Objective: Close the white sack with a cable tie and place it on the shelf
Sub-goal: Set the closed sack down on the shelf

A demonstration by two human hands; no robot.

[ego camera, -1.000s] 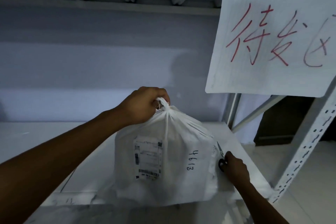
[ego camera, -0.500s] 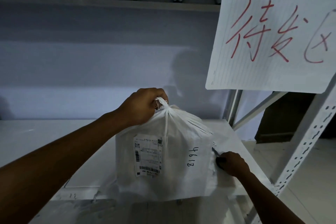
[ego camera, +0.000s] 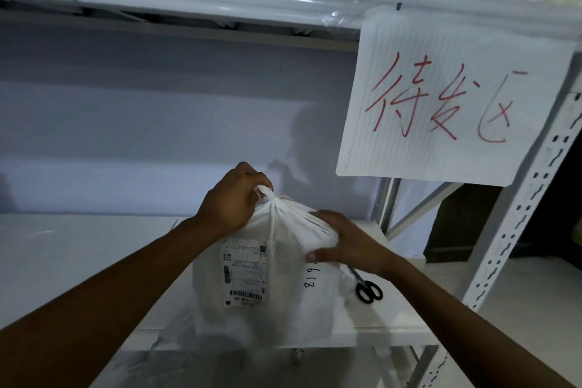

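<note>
"On the shelf [ego camera: 371, 321], near the right end, sits the white sack [ego camera: 267, 277]. Do you see it?"

"Yes. It has a paper label [ego camera: 244, 272] on the front and some numbers written beside it. Where are the hands?"

"One is up top. The left hand [ego camera: 231, 198] has its fingers curled tight round the bunched neck of the sack, where it is pulled shut. I think a thin tie goes round that neck, but it is too small to be sure."

"And the other one?"

"The right hand [ego camera: 349, 246] lies flat on the sack's upper right side, fingers spread wide — holding nothing, just pressing. Scissors [ego camera: 367, 288] lie on the shelf just beside the sack, partly under that wrist."

"Is the sack hard or soft?"

"Soft, I think. The cloth has folds running down from the neck, and it bulges out at the sides. It looks full, so it may be a bit heavy."

"Where would you grab it?"

"By the neck for lifting — that part is bunched and easy to hold. A flat hand on the side stops it tipping or sagging. The cloth looks smooth, so a loose grip could slip."

"Is the job nearly done?"

"It seems so. The sack is shut and sitting on the shelf."
</note>
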